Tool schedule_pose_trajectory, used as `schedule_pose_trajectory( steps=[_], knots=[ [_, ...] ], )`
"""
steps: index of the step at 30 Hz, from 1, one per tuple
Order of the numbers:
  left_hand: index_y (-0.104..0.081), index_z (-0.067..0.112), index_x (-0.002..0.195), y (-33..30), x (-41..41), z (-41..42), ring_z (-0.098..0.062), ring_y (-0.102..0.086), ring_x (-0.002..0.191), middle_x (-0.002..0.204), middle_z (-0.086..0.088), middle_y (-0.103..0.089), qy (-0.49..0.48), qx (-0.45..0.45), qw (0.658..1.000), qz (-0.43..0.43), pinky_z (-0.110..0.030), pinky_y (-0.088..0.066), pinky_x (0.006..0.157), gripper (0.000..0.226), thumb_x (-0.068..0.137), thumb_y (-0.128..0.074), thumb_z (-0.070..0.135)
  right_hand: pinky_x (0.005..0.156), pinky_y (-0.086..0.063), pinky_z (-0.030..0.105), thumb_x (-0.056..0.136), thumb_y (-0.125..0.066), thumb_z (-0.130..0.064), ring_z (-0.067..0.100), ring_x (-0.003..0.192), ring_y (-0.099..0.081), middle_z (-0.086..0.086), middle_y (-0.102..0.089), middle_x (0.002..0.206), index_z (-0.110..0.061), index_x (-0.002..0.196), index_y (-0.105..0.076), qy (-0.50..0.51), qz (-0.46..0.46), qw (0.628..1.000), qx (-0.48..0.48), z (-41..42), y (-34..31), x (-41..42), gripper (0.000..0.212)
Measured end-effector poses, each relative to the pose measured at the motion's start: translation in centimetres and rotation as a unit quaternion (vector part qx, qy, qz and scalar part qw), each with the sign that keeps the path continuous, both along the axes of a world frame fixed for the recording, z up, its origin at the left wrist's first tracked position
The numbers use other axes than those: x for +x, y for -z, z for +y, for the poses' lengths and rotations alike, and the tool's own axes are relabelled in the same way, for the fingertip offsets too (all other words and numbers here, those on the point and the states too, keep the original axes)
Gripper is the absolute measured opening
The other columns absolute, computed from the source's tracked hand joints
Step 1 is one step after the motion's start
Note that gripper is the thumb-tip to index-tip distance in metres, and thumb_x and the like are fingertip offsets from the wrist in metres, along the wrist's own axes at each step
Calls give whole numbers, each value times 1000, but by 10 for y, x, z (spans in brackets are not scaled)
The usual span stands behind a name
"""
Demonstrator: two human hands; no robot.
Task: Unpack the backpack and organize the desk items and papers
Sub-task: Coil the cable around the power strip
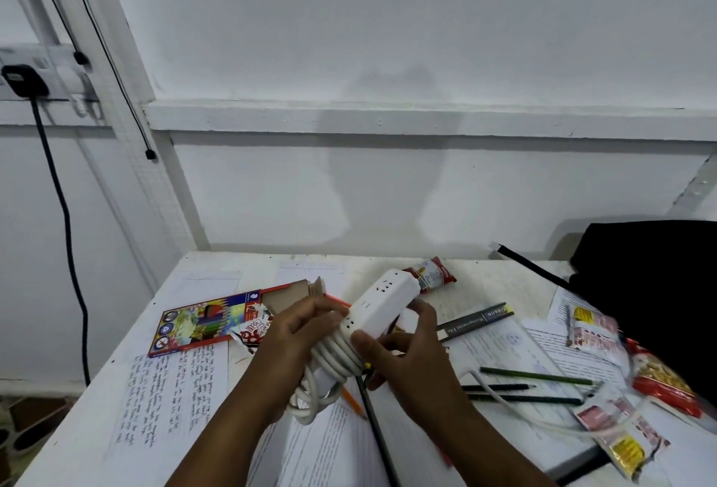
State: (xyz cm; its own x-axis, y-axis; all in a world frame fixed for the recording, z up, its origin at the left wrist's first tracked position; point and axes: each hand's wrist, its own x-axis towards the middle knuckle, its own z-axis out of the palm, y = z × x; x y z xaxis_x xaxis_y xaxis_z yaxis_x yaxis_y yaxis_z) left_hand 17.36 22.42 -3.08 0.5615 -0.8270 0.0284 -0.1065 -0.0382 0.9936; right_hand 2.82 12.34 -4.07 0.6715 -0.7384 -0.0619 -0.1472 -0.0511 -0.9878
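Observation:
A white power strip (382, 302) with its white cord (329, 368) coiled around the near end is held above the desk middle. My left hand (300, 331) grips the strip and the coils from the left. My right hand (407, 350) holds the strip from the right, thumb on its side. The black backpack (655, 273) sits at the desk's far right. Handwritten and printed papers (170, 389) cover the white desk (504, 277). A coloured-pencil box (209, 321) lies open at the left.
Loose pencils (539, 376) and a black file spine (475, 321) lie right of my hands. Snack packets (659, 378) crowd the right edge; a red packet (432, 273) lies behind the strip. A loose white cable (516, 407) trails right. A wall socket with a black plug (23, 79) is upper left.

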Motion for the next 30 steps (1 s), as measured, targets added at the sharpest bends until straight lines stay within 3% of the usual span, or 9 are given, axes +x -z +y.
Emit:
schedule_pose_trajectory(
  steps=[3, 6, 12, 15, 19, 21, 22, 25, 30],
  knots=[
    [-72, 26, 84, 2, 0, -2, -19, -68, 86, 88, -1, -69, -21, 13, 1000, -2, -32, -55, 75, 39, 65, -63, 59, 68, -62, 37, 69, -85, -39, 19, 74, -74, -7, -74, 86, -52, 144, -13, 34, -52, 998, -20, 4, 0, 0, 105],
    [-72, 30, 87, 5, 1, -3, -17, -70, 86, 89, 3, -70, -26, 20, 999, -6, -33, -58, 75, 40, 63, -64, 61, 65, -59, 27, 75, -83, -34, 16, 78, -74, -13, -72, 91, -54, 148, -4, 6, -58, 998, -29, 4, -5, -2, 109],
    [-73, 30, 97, -5, -1, -3, -20, -71, 94, 97, 3, -72, 3, 49, 999, 23, -40, -60, 82, 38, 67, -77, 52, 72, -60, 29, 69, -88, -8, 21, 91, -74, 2, -71, 111, -57, 146, 6, -48, -94, 993, 45, 3, -6, -2, 130],
    [-72, 23, 112, -8, 9, 0, -33, -65, 112, 117, -9, -70, 45, 26, 986, 159, -54, -52, 96, 34, 80, -75, 34, 66, -59, 29, 68, -86, 3, 25, 87, -75, 2, -75, 106, -56, 147, 2, -37, -111, 990, 75, -3, -5, -5, 132],
    [-37, 6, 149, 6, 30, 15, -54, -25, 142, 153, -32, -31, 178, -111, 904, 372, -64, -20, 114, 70, 85, -64, 7, 55, -49, 28, 67, -88, -16, 19, 72, -69, 10, -75, 105, -52, 150, -2, -15, -123, 988, 93, -12, -3, -8, 125],
    [-25, 7, 154, 14, 29, 17, -52, -14, 146, 159, -30, -19, 248, -154, 876, 383, -60, -18, 116, 77, 87, -62, -2, 57, -48, 33, 67, -86, -20, 21, 74, -68, 12, -75, 106, -51, 150, -3, -6, -134, 986, 98, -15, -3, -9, 121],
    [-26, 9, 154, 18, 27, 17, -49, -17, 146, 159, -26, -22, 256, -153, 885, 357, -56, -23, 116, 79, 87, -65, -3, 58, -48, 35, 67, -86, -19, 22, 75, -69, 12, -75, 106, -51, 150, -4, -2, -136, 986, 95, -16, -4, -10, 121],
    [-40, 16, 149, 22, 16, 13, -37, -35, 144, 156, -14, -37, 232, -158, 914, 292, -45, -38, 111, 79, 81, -80, 11, 57, -51, 32, 69, -86, -8, 20, 72, -69, 12, -75, 106, -47, 152, -6, -2, -148, 985, 83, -15, -9, -10, 122],
    [-65, 15, 128, 5, -11, 1, -26, -56, 129, 140, -5, -59, 88, -156, 942, 284, -33, -53, 96, 80, 61, -91, 49, 56, -52, 27, 71, -82, -9, 20, 75, -72, 11, -75, 103, -44, 152, -5, 11, -153, 985, 74, -10, -12, -8, 118]
  ],
)
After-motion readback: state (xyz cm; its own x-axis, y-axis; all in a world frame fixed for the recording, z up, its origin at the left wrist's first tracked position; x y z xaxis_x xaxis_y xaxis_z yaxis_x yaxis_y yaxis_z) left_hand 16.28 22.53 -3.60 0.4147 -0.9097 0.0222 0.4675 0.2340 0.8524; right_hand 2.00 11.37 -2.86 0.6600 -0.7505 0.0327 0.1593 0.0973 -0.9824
